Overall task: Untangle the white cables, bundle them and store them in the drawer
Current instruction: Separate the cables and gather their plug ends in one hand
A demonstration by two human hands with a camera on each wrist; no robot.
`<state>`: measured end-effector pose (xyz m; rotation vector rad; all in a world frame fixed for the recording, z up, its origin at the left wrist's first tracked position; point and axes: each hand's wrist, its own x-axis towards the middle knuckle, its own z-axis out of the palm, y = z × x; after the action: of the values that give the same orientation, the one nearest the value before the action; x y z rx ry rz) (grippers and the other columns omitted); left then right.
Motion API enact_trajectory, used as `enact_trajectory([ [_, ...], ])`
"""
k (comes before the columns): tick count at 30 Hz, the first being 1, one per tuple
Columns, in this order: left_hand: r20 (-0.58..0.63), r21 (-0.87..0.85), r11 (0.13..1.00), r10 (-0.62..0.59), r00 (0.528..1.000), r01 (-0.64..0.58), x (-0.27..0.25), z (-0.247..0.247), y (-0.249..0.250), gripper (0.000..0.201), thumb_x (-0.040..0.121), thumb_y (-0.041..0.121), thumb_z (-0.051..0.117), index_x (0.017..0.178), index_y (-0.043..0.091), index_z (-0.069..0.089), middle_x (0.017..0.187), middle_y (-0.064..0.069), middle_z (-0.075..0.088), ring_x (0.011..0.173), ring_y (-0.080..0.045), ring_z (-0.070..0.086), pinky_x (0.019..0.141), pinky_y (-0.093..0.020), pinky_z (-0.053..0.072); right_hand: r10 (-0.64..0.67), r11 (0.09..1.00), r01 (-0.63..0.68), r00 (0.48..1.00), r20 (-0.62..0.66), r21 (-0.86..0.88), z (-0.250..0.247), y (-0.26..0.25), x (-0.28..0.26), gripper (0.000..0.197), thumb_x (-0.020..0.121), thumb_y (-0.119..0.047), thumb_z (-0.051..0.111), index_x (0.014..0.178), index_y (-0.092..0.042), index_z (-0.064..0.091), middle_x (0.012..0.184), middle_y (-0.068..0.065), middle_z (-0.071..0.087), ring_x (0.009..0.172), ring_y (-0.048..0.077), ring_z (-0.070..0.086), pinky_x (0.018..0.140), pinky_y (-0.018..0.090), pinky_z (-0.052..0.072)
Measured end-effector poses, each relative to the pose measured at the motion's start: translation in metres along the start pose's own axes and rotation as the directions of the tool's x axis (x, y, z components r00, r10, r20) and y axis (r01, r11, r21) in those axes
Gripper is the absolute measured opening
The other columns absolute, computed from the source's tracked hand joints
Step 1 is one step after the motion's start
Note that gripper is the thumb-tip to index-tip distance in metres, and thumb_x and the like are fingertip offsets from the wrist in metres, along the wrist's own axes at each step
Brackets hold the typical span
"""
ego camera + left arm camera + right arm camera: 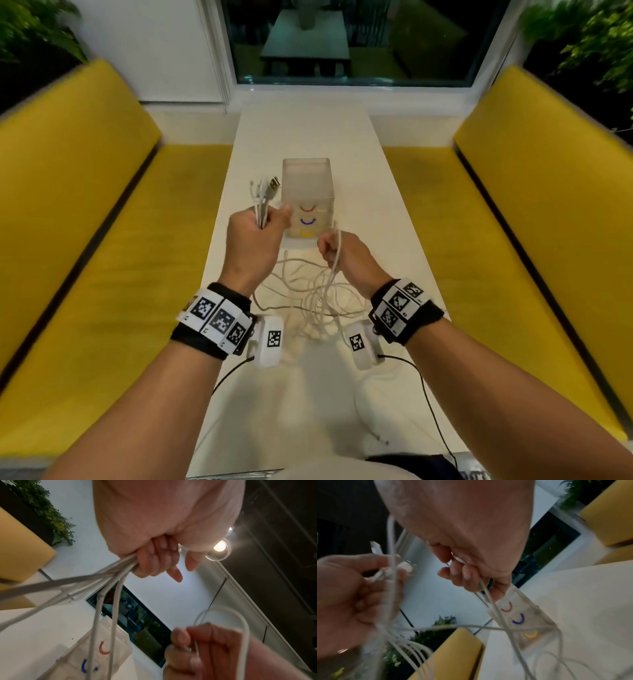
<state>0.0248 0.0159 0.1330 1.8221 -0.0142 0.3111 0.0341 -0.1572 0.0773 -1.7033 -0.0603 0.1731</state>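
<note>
White cables [310, 291] lie in a loose tangle on the white table [301, 137], between the two forearms and just in front of the drawer unit [307, 197]. Several strands rise from the heap to both hands.

Left hand [255, 236]: raised above the table, fingers curled round a gathered bunch of cable ends. Connectors [265, 186] stick up out of the fist, one a flat metal USB plug. From the left wrist view, four or five strands fan out from under the curled fingers [155, 559] (index finger a little looser than the rest).

Right hand [342, 255]: also lifted, lower and nearer the heap. It grasps a thin strand that loops over the top of the fist and drops into the tangle. In the right wrist view the fingers [462, 574] are curled with cable running through them. How many strands it holds, cannot tell.

Drawer unit: small translucent box standing upright mid-table, three drawer fronts stacked, each with a curved handle – red top, blue middle, yellow bottom. All three look closed. The left thumb sits just before its front left edge; touching or not, cannot tell.

Surroundings: yellow benches [85, 212] either side of the table, a dark window [349, 41] at the far end, green plants [589, 37] in the upper corners. Tagged bands [215, 317] on both wrists, black leads trailing from them.
</note>
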Motion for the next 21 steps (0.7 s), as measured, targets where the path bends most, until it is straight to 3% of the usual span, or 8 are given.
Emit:
enact_trajectory([
  [2,0.052,-0.002,1.000,0.002,0.999,-0.002,-0.003,0.003,0.000,0.051,0.097,0.036,0.065,0.078,-0.012,0.063,0.051,0.006,0.038,0.047,-0.008,0.028,0.046,-0.022,0.027,-0.041,0.988,0.045,0.999,0.032,-0.146,0.003,-0.013,0.004,0.027,0.098,-0.012,0.037,0.074,-0.009,0.048,0.064,0.000,0.040,0.057,0.011,0.035,0.058,0.028,0.029],
  [6,0.197,-0.056,0.998,0.003,0.980,0.008,-0.011,0.005,0.011,0.047,0.089,0.054,0.061,0.076,0.010,0.071,0.046,0.012,0.048,0.044,-0.004,0.033,0.046,-0.020,0.030,-0.102,0.924,0.145,0.985,0.135,-0.354,0.008,-0.024,0.008,0.045,0.106,-0.033,0.032,0.088,-0.001,0.059,0.075,0.007,0.055,0.069,0.017,0.047,0.073,0.038,0.043],
  [8,0.248,-0.013,1.000,0.024,0.968,-0.022,-0.011,0.007,0.011,0.045,0.092,0.045,0.067,0.066,0.007,0.064,0.051,0.011,0.051,0.046,-0.003,0.039,0.049,-0.018,0.032,-0.103,0.899,0.179,0.973,0.205,-0.400,0.012,-0.024,0.011,0.046,0.102,-0.041,0.031,0.103,-0.009,0.064,0.092,0.006,0.068,0.086,0.019,0.060,0.087,0.040,0.049],
  [10,0.265,0.045,0.998,0.025,0.964,-0.038,-0.009,0.007,0.011,0.043,0.096,0.030,0.067,0.060,0.011,0.054,0.051,0.012,0.048,0.047,-0.004,0.040,0.051,-0.022,0.034,-0.127,0.902,0.213,0.962,0.240,-0.376,0.014,-0.023,0.012,0.036,0.096,-0.037,0.037,0.107,-0.020,0.066,0.107,0.001,0.071,0.102,0.019,0.065,0.094,0.041,0.052],
  [12,0.257,0.023,0.998,0.050,0.965,-0.057,-0.008,0.003,0.013,0.044,0.101,0.024,0.059,0.060,0.011,0.053,0.051,0.012,0.050,0.046,-0.003,0.040,0.052,-0.022,0.036,-0.151,0.928,0.205,0.970,0.191,-0.310,0.011,-0.023,0.011,0.028,0.098,-0.031,0.043,0.090,-0.015,0.065,0.091,-0.002,0.068,0.087,0.017,0.061,0.085,0.044,0.050],
  [15,0.199,-0.115,0.985,0.147,0.969,-0.126,-0.009,-0.009,0.030,0.047,0.105,0.029,0.051,0.059,0.024,0.045,0.046,0.013,0.041,0.043,-0.006,0.033,0.045,-0.023,0.028,-0.171,0.928,0.185,0.983,0.074,-0.323,-0.003,-0.014,0.014,0.035,0.104,-0.031,0.045,0.073,-0.021,0.057,0.076,-0.006,0.058,0.073,0.015,0.052,0.074,0.035,0.042],
  [18,0.067,-0.309,0.932,0.218,0.974,-0.188,-0.005,-0.026,0.056,0.042,0.103,0.024,0.051,0.063,0.014,0.044,0.050,0.014,0.034,0.045,-0.011,0.025,0.044,-0.027,0.019,-0.015,0.934,0.028,0.999,0.039,-0.356,-0.020,0.013,0.019,0.034,0.103,-0.026,0.047,0.071,-0.018,0.059,0.075,0.001,0.056,0.069,0.018,0.049,0.069,0.034,0.038],
  [21,-0.022,-0.381,0.890,0.262,0.965,-0.250,-0.001,-0.039,0.079,0.041,0.104,0.019,0.051,0.065,0.011,0.041,0.049,0.009,0.034,0.044,-0.012,0.026,0.044,-0.027,0.022,0.071,0.922,-0.062,0.997,0.010,-0.381,-0.027,0.034,0.017,0.039,0.105,-0.027,0.045,0.072,-0.014,0.061,0.076,0.003,0.059,0.069,0.017,0.051,0.068,0.030,0.038],
])
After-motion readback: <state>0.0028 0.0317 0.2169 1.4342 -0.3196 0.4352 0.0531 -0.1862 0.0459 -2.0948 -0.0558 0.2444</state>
